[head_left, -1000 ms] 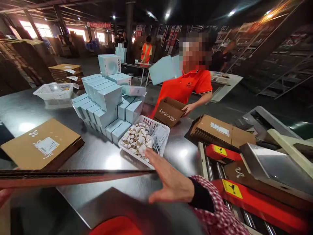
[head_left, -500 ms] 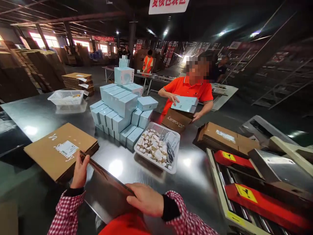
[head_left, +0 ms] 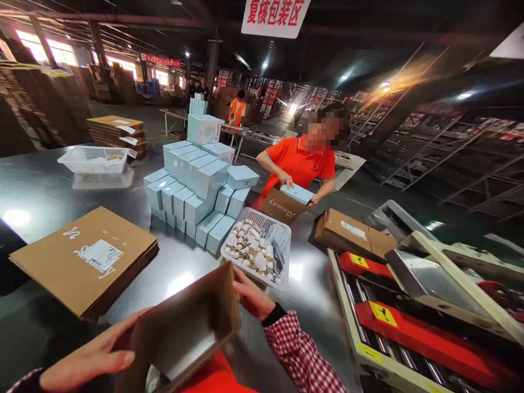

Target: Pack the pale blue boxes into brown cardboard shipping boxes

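Between my hands is a brown cardboard box (head_left: 200, 290), unfolded into an open sleeve; bare metal tabletop shows through it. My left hand (head_left: 92, 352) lies against its left wall, thumb on the near side and the other fingers partly hidden behind the cardboard. At the right end, my right hand (head_left: 252, 293) grips the wall near the upper corner. Left of the box is a stack of flat cartons (head_left: 53, 255), the top one bearing a white label. Just beyond my right hand stands a white plastic basket (head_left: 286, 256) with many small white-capped bottles (head_left: 248, 243).
Pale blue boxes (head_left: 192, 174) are piled mid-table. Across the table, a co-worker (head_left: 313, 164) in orange holds a blue box in a brown carton (head_left: 284, 207). A roller conveyor machine (head_left: 380, 316) flanks the right, near more flat cartons (head_left: 352, 229). Another white basket (head_left: 94, 161) sits far left.
The flat folded carton in my hands has opened into a sleeve, and both hands have shifted to its sides. The co-worker's blue box has gone down into the brown carton. My view has turned slightly.
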`<state>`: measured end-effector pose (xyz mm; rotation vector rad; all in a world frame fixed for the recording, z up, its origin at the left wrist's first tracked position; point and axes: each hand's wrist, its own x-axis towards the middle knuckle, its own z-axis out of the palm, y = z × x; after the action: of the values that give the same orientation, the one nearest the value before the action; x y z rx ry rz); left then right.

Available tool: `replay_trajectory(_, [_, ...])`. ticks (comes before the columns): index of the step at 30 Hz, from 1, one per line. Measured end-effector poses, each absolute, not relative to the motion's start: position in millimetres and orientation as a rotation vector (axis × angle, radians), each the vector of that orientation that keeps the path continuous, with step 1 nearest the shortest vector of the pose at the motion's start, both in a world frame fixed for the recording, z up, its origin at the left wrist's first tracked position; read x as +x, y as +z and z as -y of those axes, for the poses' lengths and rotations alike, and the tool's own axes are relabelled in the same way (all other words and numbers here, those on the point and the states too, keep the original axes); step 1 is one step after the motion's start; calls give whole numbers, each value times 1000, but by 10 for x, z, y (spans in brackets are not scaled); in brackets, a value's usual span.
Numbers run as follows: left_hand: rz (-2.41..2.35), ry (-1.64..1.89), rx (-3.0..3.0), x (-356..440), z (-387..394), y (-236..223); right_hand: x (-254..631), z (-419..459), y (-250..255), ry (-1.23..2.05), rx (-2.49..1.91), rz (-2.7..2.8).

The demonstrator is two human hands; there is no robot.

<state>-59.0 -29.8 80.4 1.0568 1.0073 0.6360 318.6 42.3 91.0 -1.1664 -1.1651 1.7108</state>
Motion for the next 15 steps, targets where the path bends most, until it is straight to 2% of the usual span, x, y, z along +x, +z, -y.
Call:
replay_trajectory(4, [-992, 789, 1011, -328, 328, 549, 3253, -471, 780, 1831, -1041, 1317])
replay_trajectory(7, [-1291, 950, 1173, -76, 174, 382, 3200, -449, 659, 1805, -1131, 1464])
replay_trajectory(10, [-1574, 1089, 1349, 75, 57, 301, 3051, -336, 486, 1512, -1313, 1597])
replay_trajectory(15, [-1639, 1160, 1439, -28, 86, 205, 2888, -189, 201, 1019, -1394, 1551])
